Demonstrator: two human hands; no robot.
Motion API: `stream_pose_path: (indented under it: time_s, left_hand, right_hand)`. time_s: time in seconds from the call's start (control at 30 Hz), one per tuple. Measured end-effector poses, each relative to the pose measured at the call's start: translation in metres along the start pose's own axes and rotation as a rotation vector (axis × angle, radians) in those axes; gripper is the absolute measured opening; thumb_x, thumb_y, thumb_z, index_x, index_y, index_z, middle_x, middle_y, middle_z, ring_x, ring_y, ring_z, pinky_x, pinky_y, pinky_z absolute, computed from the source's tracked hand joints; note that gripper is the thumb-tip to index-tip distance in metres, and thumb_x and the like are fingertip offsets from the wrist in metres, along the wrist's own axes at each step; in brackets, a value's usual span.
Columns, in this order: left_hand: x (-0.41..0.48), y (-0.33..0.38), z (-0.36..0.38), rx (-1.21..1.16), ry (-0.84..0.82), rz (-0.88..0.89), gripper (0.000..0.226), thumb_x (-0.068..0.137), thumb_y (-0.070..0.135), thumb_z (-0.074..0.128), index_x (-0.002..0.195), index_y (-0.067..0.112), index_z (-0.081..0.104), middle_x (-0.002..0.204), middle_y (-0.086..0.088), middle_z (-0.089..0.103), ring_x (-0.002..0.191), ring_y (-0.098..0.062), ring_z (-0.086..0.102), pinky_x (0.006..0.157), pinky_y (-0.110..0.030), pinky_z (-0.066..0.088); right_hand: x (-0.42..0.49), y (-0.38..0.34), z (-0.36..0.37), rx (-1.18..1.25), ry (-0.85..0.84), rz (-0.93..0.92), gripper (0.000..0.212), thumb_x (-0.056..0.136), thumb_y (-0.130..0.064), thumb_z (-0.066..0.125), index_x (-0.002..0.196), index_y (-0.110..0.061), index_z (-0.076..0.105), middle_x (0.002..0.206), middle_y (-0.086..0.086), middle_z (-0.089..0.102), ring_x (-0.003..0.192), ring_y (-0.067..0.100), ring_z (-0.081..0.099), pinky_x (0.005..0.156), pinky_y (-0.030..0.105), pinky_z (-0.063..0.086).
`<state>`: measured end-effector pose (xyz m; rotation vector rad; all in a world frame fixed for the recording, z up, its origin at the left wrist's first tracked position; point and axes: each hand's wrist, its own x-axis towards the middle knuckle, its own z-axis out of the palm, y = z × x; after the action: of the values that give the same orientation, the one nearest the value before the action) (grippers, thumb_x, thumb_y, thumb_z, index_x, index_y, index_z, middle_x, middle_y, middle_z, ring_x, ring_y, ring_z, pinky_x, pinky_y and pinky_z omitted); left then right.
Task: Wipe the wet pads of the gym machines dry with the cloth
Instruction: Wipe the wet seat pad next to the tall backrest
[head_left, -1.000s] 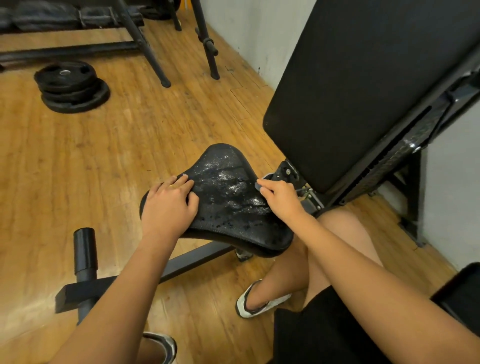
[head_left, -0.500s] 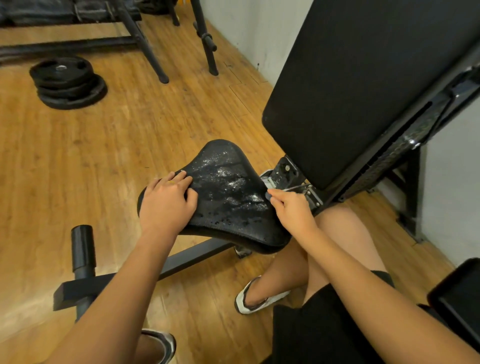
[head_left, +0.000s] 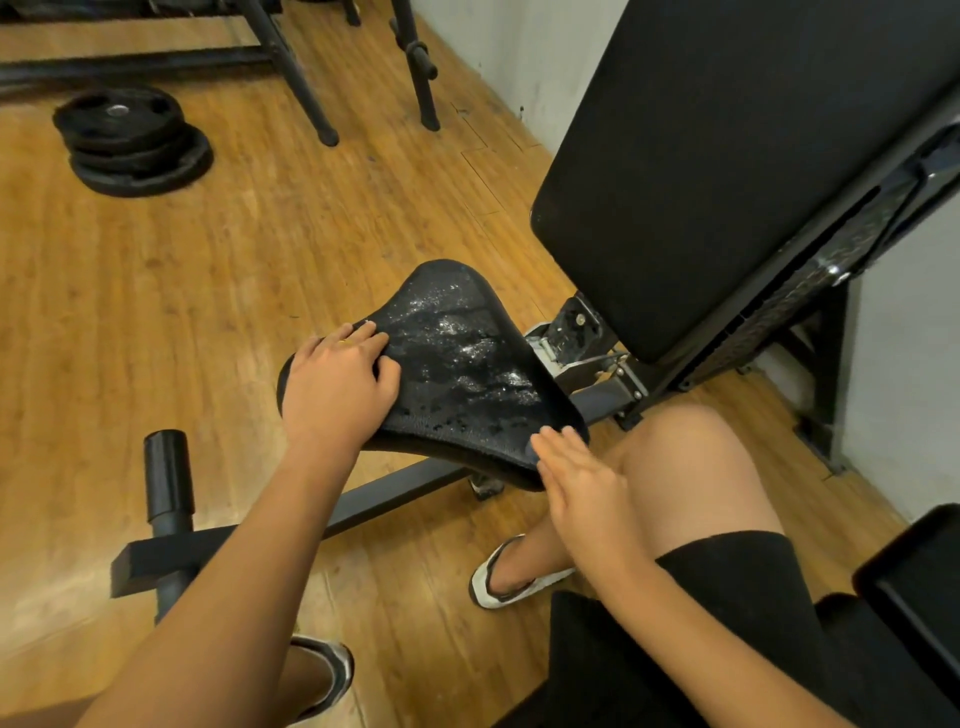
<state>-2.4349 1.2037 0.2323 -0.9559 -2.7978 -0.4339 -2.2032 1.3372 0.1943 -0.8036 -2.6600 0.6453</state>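
Wet pad (head_left: 467, 374) under left fingers (head_left: 363, 340), beside right fingers (head_left: 561, 441)

The person is wearing black shorts (head_left: 727, 597) ending above the right knee, while the left hand (head_left: 337, 389), the right hand (head_left: 582, 478) and both forearms are showing bare. The right foot is wearing a white slip-on shoe (head_left: 524, 590) with dark trim and a low heel, and the left shoe (head_left: 332, 670), at the near edge, is showing a white-grey rim around a black lining
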Motion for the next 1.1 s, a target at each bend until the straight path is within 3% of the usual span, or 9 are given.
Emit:
stream_pose_path:
  time_s: [0.1,0.27,0.4,0.53,0.63,0.77,0.83,0.97,1.1]
  left_hand:
    - [-0.001,-0.001,0.001,-0.004,0.015,0.011,0.04,0.092,0.026,0.044,0.121,0.013,0.07,0.135,-0.003,0.062,0.131,-0.024,0.052,0.111,-0.045,0.033]
    - [-0.002,-0.001,0.0,-0.001,0.012,0.026,0.037,0.094,0.024,0.048,0.122,0.012,0.07,0.135,-0.005,0.062,0.131,-0.025,0.052,0.111,-0.045,0.033]
    - [-0.002,-0.001,0.0,0.002,0.003,0.017,0.037,0.094,0.026,0.048,0.122,0.014,0.07,0.135,-0.003,0.062,0.132,-0.023,0.051,0.111,-0.044,0.033]
    - [-0.002,0.0,0.0,-0.006,0.004,-0.004,0.036,0.094,0.026,0.05,0.121,0.016,0.07,0.135,-0.002,0.062,0.132,-0.021,0.051,0.111,-0.042,0.032]
    - [-0.001,0.001,-0.001,-0.004,0.009,-0.001,0.036,0.094,0.026,0.05,0.121,0.016,0.071,0.134,-0.002,0.063,0.132,-0.021,0.051,0.11,-0.042,0.033]
    - [-0.004,-0.001,-0.002,-0.005,0.018,0.032,0.034,0.093,0.024,0.052,0.12,0.014,0.071,0.132,-0.003,0.064,0.13,-0.021,0.053,0.109,-0.042,0.034]
    - [-0.003,-0.004,-0.003,-0.03,0.005,0.041,0.034,0.093,0.023,0.052,0.121,0.014,0.07,0.133,-0.002,0.064,0.131,-0.021,0.052,0.11,-0.042,0.033]
    - [-0.003,-0.006,-0.005,-0.057,-0.029,0.023,0.036,0.095,0.025,0.051,0.127,0.017,0.067,0.139,-0.001,0.059,0.136,-0.02,0.047,0.114,-0.041,0.028]
    - [-0.004,-0.003,-0.006,-0.061,-0.015,0.044,0.035,0.094,0.022,0.053,0.124,0.014,0.068,0.136,-0.004,0.061,0.133,-0.02,0.05,0.112,-0.04,0.031]
  right_hand:
    - [0.0,-0.029,0.022,0.018,-0.041,-0.176,0.037,0.091,-0.005,0.052,0.127,-0.01,0.062,0.132,0.007,0.061,0.13,0.027,0.05,0.108,0.029,0.031]
    - [0.015,-0.054,0.03,0.05,-0.027,-0.285,0.037,0.095,-0.005,0.055,0.131,-0.013,0.059,0.136,0.002,0.059,0.137,0.019,0.043,0.111,0.029,0.035]
    - [0.008,-0.014,0.013,0.024,0.014,-0.233,0.036,0.093,-0.008,0.052,0.127,-0.012,0.063,0.132,0.003,0.061,0.131,0.018,0.049,0.111,0.025,0.034]
    - [-0.004,0.027,-0.004,-0.028,-0.004,-0.085,0.041,0.085,0.005,0.06,0.126,-0.001,0.062,0.133,0.012,0.058,0.125,0.037,0.053,0.11,0.022,0.023]
    - [-0.003,0.007,0.004,-0.056,-0.018,-0.086,0.037,0.091,-0.005,0.049,0.127,-0.005,0.062,0.133,0.012,0.059,0.126,0.032,0.053,0.111,0.014,0.016]
    - [0.014,-0.061,0.034,-0.06,0.018,-0.234,0.037,0.089,-0.003,0.059,0.125,-0.012,0.062,0.132,0.004,0.061,0.13,0.027,0.051,0.104,0.034,0.044]
    - [0.028,-0.09,0.042,-0.026,0.012,-0.228,0.042,0.088,-0.001,0.064,0.129,-0.01,0.06,0.134,0.006,0.06,0.132,0.027,0.048,0.104,0.037,0.045]
    - [0.048,-0.093,0.047,0.073,-0.011,-0.256,0.034,0.094,-0.005,0.057,0.127,-0.009,0.063,0.132,0.007,0.062,0.131,0.025,0.05,0.106,0.039,0.045]
    - [0.049,-0.072,0.026,0.257,-0.149,-0.319,0.041,0.098,-0.013,0.052,0.139,-0.019,0.053,0.147,-0.006,0.046,0.14,0.002,0.032,0.115,0.021,0.028]
